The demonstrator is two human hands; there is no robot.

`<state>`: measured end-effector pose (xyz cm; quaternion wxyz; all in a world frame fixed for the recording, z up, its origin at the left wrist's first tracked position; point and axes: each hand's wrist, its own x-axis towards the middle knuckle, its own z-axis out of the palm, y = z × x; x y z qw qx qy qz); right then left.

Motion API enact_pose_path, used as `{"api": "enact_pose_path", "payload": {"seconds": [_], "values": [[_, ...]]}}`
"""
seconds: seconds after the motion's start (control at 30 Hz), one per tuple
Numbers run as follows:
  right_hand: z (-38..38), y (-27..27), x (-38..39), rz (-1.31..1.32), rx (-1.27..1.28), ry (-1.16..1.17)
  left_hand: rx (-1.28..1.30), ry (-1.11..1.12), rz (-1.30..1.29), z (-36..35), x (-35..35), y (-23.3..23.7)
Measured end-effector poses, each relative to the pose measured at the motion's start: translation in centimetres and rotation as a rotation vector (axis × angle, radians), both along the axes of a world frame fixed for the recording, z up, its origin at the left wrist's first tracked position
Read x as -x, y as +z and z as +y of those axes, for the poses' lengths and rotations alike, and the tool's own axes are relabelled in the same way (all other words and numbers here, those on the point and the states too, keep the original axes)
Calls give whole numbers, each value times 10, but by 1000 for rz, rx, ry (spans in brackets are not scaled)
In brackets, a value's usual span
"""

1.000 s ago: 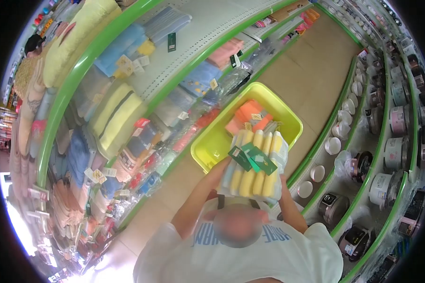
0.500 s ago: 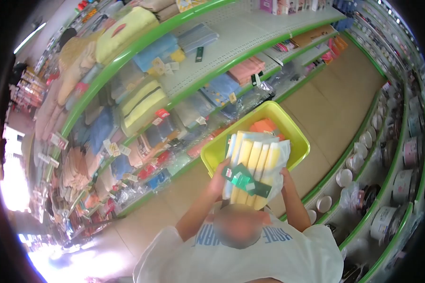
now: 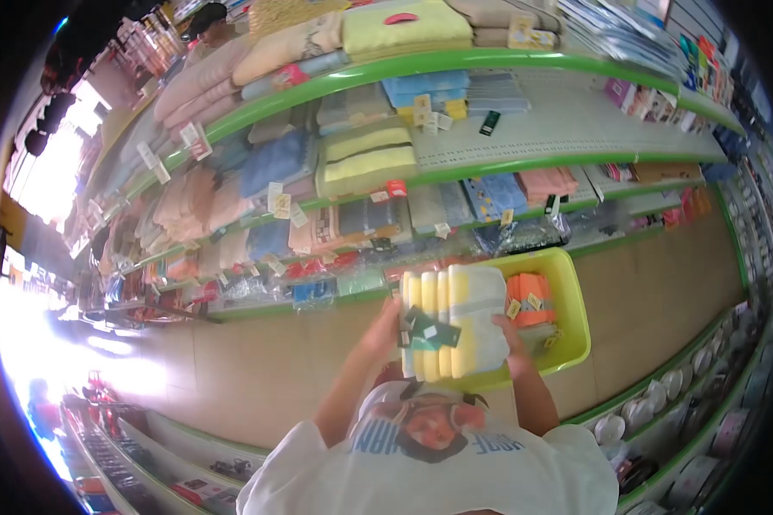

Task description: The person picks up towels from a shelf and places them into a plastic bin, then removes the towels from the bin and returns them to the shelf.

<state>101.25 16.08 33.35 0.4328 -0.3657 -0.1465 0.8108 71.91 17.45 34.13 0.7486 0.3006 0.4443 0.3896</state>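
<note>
Between both my hands is a stack of folded yellow, white and grey towels (image 3: 481,296), with dark green tags (image 3: 431,330) hanging over its folded edges. My left hand (image 3: 388,323) grips the stack's left side, its fingers partly hidden. At the other side, my right hand (image 3: 509,333) holds the grey-white end with the thumb on top. Directly beneath and to the right is a yellow-green plastic basket (image 3: 578,319), partly covered by the stack. Folded orange towels (image 3: 531,296) with small tags lie inside it.
Shelves with green edges (image 3: 489,167) run across the front, bearing folded towels such as a yellow pile (image 3: 368,154). A loose dark tag (image 3: 489,123) lies on one shelf. White bowls (image 3: 610,427) line a shelf at lower right. Another person (image 3: 210,30) is partly visible at the far upper left.
The view has swung, so the shelves now run more level. The towel stack has turned and shifted left against the basket, uncovering more of the orange towels. Both hands still hold it.
</note>
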Motion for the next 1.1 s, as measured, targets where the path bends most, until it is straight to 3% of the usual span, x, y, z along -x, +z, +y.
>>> {"api": "enact_pose_path", "payload": {"seconds": [0.07,0.13,0.17,0.23,0.3,0.33,0.37,0.5,0.6,0.67,0.7,0.8,0.83,0.97,1.1], "values": [[37,-17,-11,6,-40,176,-65,-55,163,15,8,13],[85,19,-10,-287,-43,313,-228,-129,387,36,-2,27],[118,38,-10,-438,-46,370,-105,-40,190,50,-16,58],[193,31,-22,-527,-273,485,-180,37,74,86,-30,53],[269,62,-34,-840,-521,614,-234,121,-122,132,-47,45],[299,99,-34,-1051,-455,747,-277,199,-206,153,-59,34],[311,149,-21,-1038,-501,694,-185,283,-217,171,-69,49],[411,207,-20,-994,-559,722,-252,527,-488,241,-110,66],[444,215,6,-1427,-902,525,-205,696,-507,282,-143,44],[455,182,11,-1692,-908,382,-171,778,-422,294,-164,19],[456,164,9,-1823,-908,309,-108,716,-407,291,-168,22],[432,125,-7,-1706,-911,-124,-24,555,-519,285,-158,49],[423,120,-13,-1747,-828,-176,28,487,-460,289,-154,40],[373,130,-17,-1149,-418,-204,-41,273,-392,279,-130,43],[348,112,-9,-759,-180,-209,8,111,-379,278,-113,39]]}}
